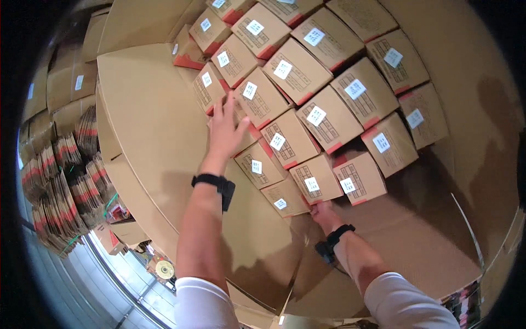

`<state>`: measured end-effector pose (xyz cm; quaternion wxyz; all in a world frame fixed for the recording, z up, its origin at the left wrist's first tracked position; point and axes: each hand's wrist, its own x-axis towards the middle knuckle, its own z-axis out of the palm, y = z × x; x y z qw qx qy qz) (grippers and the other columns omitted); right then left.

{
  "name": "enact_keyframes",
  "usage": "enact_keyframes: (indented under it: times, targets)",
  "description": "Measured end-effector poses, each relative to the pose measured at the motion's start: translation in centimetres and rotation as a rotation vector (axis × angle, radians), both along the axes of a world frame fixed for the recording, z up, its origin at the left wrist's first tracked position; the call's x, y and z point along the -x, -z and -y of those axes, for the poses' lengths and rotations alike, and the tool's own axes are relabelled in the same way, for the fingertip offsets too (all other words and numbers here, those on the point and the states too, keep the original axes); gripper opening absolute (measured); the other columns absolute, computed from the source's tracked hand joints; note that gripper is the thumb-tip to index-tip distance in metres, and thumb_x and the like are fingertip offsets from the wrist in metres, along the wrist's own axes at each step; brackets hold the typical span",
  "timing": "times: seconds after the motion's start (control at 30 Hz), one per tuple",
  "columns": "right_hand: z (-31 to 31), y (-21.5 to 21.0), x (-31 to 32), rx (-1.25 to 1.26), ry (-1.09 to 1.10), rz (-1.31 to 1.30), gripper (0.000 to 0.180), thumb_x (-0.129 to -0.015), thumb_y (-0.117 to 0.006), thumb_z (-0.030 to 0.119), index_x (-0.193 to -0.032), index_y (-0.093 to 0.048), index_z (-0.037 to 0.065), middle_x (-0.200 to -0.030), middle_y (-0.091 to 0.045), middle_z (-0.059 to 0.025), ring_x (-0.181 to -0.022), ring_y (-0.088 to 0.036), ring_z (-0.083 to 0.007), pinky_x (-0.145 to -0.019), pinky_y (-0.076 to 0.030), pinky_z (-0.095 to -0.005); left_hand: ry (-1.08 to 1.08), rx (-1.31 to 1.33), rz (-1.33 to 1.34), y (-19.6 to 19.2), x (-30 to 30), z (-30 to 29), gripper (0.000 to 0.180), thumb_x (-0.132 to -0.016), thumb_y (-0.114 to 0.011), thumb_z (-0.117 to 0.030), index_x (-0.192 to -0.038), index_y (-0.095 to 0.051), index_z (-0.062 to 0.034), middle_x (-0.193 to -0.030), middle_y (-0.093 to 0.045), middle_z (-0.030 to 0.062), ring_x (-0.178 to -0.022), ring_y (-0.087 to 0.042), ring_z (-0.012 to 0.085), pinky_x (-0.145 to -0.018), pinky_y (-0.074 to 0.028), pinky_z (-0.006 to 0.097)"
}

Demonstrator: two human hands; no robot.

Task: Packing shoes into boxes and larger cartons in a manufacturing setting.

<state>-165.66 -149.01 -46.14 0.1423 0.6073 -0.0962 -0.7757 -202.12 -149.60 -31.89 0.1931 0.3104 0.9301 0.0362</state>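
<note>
Small brown cartons with red edges and white labels fill part of a large cardboard bin. My left hand (226, 129) lies with fingers apart against the left side of the stack, at a carton (240, 116) it partly covers. Low on the stack, my right hand (327, 215) reaches to the bottom edge of a labelled carton (315, 178), beside another carton (284, 200). Its fingertips are mostly hidden by the carton, so their grip does not show. Each wrist wears a black strap with a small device.
The big bin's cardboard wall (142, 98) surrounds the stack, and its brown bottom panel (378, 247) lies to the right of my right arm. Outside, bundles of flattened cartons (60, 192) are piled at left, above a grey floor (104, 285). A yellowish roll (164, 269) sits lower left.
</note>
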Motion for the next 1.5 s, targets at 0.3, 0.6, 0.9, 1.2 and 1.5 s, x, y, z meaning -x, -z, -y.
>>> enact_keyframes:
  times: [0.3, 0.6, 0.9, 1.2, 1.5]
  targets:
    - [-14.4, -9.3, -4.1, -0.627, -1.505, -1.123, 0.042, -0.096, -0.047, 0.029, -0.134, -0.056, 0.014, -0.112, -0.067, -0.0124, -0.101, -0.066, -0.0288, -0.078, -0.054, -0.0472, -0.221, -0.033, 0.328, -3.4, -11.2, -1.3, 0.062, -0.095, -0.058, -0.03, -0.149, -0.036, -0.0082, -0.157, -0.018, 0.0281, -0.144, -0.026, 0.0399, -0.116, -0.025, 0.048]
    - [-36.3, -40.8, -3.6, -1.866, -1.356, -0.891, 0.027, -0.093, -0.053, 0.023, -0.113, -0.067, 0.011, -0.108, -0.068, -0.0136, -0.095, -0.066, -0.0328, -0.078, -0.055, -0.0429, -0.323, -0.365, 0.948, -22.7, -32.9, -6.6, 0.046, -0.099, -0.056, -0.027, -0.137, -0.048, -0.0039, -0.128, -0.061, 0.0189, -0.117, -0.06, 0.0276, -0.099, -0.046, 0.036]
    - [-46.1, -38.7, -24.5, -1.257, -1.274, 0.014, 0.047, -0.091, -0.067, 0.038, -0.124, -0.054, 0.007, -0.1, -0.068, -0.0153, -0.092, -0.068, -0.026, -0.08, -0.054, -0.0367, -1.303, -0.375, 0.544, -30.7, -53.1, 8.2, 0.036, -0.098, -0.053, -0.033, -0.101, -0.069, -0.0007, -0.108, -0.069, 0.0129, -0.101, -0.065, 0.0249, -0.09, -0.05, 0.032]
    - [-37.5, -36.9, -19.0, -0.652, -1.029, -0.149, 0.048, -0.092, -0.053, 0.042, -0.121, -0.056, 0.004, -0.101, -0.07, -0.0155, -0.078, -0.069, -0.0262, -0.063, -0.059, -0.0421, -1.202, -0.202, 0.09, -24.1, -50.8, 13.7, 0.059, -0.088, -0.066, -0.041, -0.128, -0.055, -0.0005, -0.123, -0.062, 0.0227, -0.118, -0.055, 0.0393, -0.1, -0.043, 0.043]
    - [-32.0, -34.1, -19.6, -0.553, -0.901, -0.159, 0.033, -0.096, -0.054, 0.036, -0.116, -0.057, 0.01, -0.096, -0.07, -0.0113, -0.081, -0.065, -0.0205, -0.067, -0.055, -0.0386, -1.329, -0.126, -0.067, -20.1, -49.5, 12.6, 0.039, -0.081, -0.072, -0.032, -0.106, -0.062, -0.0031, -0.099, -0.069, 0.0157, -0.095, -0.067, 0.0344, -0.083, -0.052, 0.044]
